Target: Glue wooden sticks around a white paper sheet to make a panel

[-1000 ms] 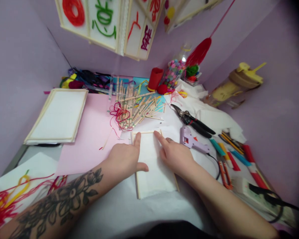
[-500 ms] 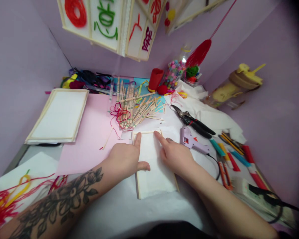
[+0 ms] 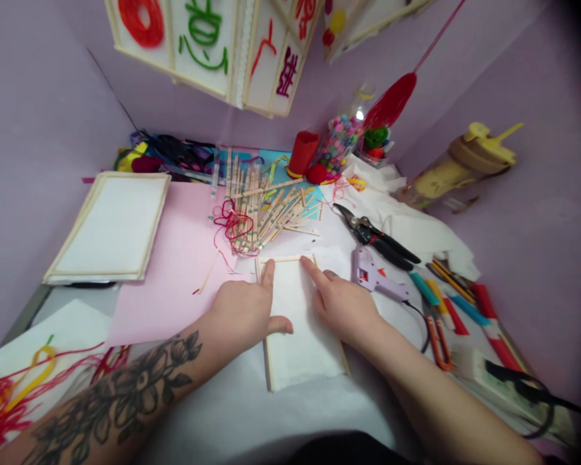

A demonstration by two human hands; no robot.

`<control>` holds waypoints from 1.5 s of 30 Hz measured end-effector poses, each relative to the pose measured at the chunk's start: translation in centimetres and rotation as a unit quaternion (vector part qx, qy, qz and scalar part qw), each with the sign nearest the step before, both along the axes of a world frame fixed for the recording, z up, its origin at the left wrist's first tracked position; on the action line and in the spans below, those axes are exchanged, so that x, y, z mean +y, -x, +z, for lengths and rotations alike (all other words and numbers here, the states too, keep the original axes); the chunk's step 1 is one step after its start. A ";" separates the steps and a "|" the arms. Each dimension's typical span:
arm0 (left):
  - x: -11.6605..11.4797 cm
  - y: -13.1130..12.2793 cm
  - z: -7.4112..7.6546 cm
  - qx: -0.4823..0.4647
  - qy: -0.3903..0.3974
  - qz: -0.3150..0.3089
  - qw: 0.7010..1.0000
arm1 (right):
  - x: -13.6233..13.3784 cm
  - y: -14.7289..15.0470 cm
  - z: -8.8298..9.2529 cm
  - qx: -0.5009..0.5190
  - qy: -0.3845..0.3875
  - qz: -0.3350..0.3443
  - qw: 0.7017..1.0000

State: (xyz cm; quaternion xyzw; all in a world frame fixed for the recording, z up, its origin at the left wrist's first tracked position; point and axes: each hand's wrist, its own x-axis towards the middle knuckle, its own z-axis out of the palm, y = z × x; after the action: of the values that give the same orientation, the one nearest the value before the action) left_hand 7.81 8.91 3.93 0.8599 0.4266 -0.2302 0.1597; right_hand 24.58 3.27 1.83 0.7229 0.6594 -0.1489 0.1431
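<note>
A small white paper panel (image 3: 307, 355) edged with thin wooden sticks lies flat before me, its bottom edge without a visible stick. My left hand (image 3: 242, 313) presses its index fingertip on the panel's top left corner, thumb stretched over the paper. At the top right corner, the index fingertip of my right hand (image 3: 346, 302) rests on the short top stick (image 3: 288, 259); its other fingers curl beneath and are partly hidden. Neither hand grips anything. Just right of my right hand lies a lilac glue gun (image 3: 377, 276).
Bamboo sticks (image 3: 252, 206) and tangled red yarn (image 3: 233, 223) lie beyond the panel. Black-handled pruning shears (image 3: 382, 244), markers (image 3: 450, 310) and a power strip (image 3: 508, 387) are on the right. A larger framed panel (image 3: 109, 226) sits left. A decorated lantern (image 3: 208, 51) hangs overhead.
Both hands and the panel stay essentially in place. Only the view has shifted very slightly.
</note>
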 end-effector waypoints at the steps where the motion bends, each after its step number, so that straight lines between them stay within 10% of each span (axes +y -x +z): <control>1: 0.0 0.0 0.0 0.000 0.000 0.000 1.000 | 0.0 0.0 0.0 -0.001 0.002 0.001 1.000; 16: -0.2 0.7 1.8 0.002 -0.097 0.067 0.993 | -1.0 -0.9 0.0 0.062 -0.050 -0.097 0.992; 27: 1.2 1.0 1.2 -0.017 -0.029 0.066 0.997 | -1.0 -1.3 -0.7 0.133 -0.088 -0.111 0.981; 31: 1.7 1.6 1.3 -0.046 -0.026 0.066 0.996 | -1.0 -1.8 -1.0 0.337 -0.126 -0.186 0.914; 37: 2.7 2.7 0.6 -0.150 -0.038 0.117 0.981 | -1.2 -1.9 -1.2 0.638 -0.096 -0.325 0.692; 41: 2.9 2.3 0.1 -0.413 -0.022 0.262 0.872 | -1.4 -1.8 -0.6 0.693 -0.137 -0.330 0.626; 45: 2.1 1.8 0.6 -0.555 0.087 0.275 0.780 | -1.8 -1.8 -0.5 0.718 -0.153 -0.296 0.611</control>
State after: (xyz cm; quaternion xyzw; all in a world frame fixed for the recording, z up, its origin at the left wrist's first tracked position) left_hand 5.99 11.00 4.57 0.6672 0.4606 0.3050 0.4997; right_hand 26.40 1.43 1.36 0.5523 0.3144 -0.5511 -0.5407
